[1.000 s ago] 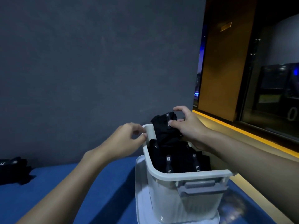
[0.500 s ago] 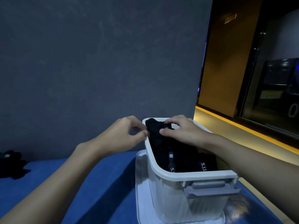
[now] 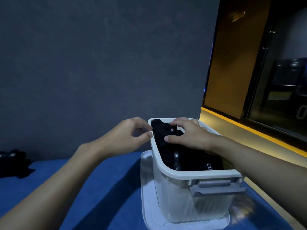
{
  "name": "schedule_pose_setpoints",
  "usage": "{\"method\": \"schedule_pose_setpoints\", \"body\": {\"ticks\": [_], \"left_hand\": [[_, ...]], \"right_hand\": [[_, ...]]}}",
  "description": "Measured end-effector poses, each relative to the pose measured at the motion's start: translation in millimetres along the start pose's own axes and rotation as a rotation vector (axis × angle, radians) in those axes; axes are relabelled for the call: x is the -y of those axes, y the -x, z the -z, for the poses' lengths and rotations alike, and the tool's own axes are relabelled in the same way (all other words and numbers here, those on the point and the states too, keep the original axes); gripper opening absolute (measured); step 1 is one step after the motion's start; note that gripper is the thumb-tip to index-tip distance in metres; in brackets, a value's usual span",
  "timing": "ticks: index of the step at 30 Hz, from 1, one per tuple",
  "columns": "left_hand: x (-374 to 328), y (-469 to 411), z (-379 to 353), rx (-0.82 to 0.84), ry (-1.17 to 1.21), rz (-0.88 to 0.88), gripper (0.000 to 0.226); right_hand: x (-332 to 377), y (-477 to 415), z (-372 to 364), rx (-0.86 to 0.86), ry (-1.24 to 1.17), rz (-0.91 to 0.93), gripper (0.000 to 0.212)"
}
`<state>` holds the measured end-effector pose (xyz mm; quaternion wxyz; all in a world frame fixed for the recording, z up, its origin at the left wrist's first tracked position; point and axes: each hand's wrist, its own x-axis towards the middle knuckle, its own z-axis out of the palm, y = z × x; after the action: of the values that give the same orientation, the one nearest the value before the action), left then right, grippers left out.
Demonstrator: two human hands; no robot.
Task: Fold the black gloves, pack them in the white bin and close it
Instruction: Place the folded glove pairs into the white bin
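Observation:
A white bin [image 3: 166, 165] stands open on the blue surface, resting on its white lid [image 3: 147, 181]. Several folded black gloves [image 3: 191, 161] with white lettering lie inside it. My right hand [image 3: 187, 133] presses the top folded glove [image 3: 163, 132] down at the bin's far end, fingers and thumb gripping it. My left hand [image 3: 127, 135] pinches the bin's far left rim between thumb and fingers. Another black glove [image 3: 14, 163] lies at the far left of the surface.
A grey latch handle [image 3: 216, 188] sticks out of the bin's near side. A dark grey wall stands close behind. To the right run a yellow-lit ledge [image 3: 249, 131] and a dark glass pane. Blue surface [image 3: 103, 188] stretches between the bin and the loose glove.
My right hand has lowered the folded glove from above the rim down into the bin's far end and now presses it flat. My left hand stays on the rim.

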<state>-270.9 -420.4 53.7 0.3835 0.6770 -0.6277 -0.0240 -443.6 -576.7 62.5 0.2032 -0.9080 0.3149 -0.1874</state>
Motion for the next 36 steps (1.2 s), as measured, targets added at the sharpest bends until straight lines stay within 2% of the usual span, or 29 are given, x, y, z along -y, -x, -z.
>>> {"method": "schedule_pose_setpoints", "body": {"ticks": [8,13,20,23,27,30,36], "left_hand": [[4.7,28.0,40.0,-0.064,-0.126,0.085,0.015],[35.5,62.1,76.6,-0.143,-0.190,0.202,0.014],[100.5,133.6,131.4,-0.272,-0.305,0.443,0.018],[124.3,162.4,144.3,-0.303,-0.356,0.528,0.015],[155.3,188.9,150.8,-0.295,-0.444,0.654,0.042],[179.3,201.7,146.1,-0.308,-0.478,0.735,0.050],[212.4,220.7,145.3,-0.263,-0.377,0.813,0.069]], "right_hand": [[42.6,7.3,19.2,-0.069,-0.013,0.098,0.050],[103.5,-3.7,-8.3,-0.064,-0.016,0.226,0.042],[193.8,-9.7,-90.5,0.110,-0.031,0.370,0.041],[219.0,-9.3,-135.0,0.226,-0.078,0.361,0.043],[236.6,-11.6,-200.8,0.323,-0.084,0.343,0.052],[236.1,-11.1,-236.3,0.381,-0.060,0.342,0.064],[212.4,-11.7,-275.2,0.370,0.031,0.359,0.073]]}}
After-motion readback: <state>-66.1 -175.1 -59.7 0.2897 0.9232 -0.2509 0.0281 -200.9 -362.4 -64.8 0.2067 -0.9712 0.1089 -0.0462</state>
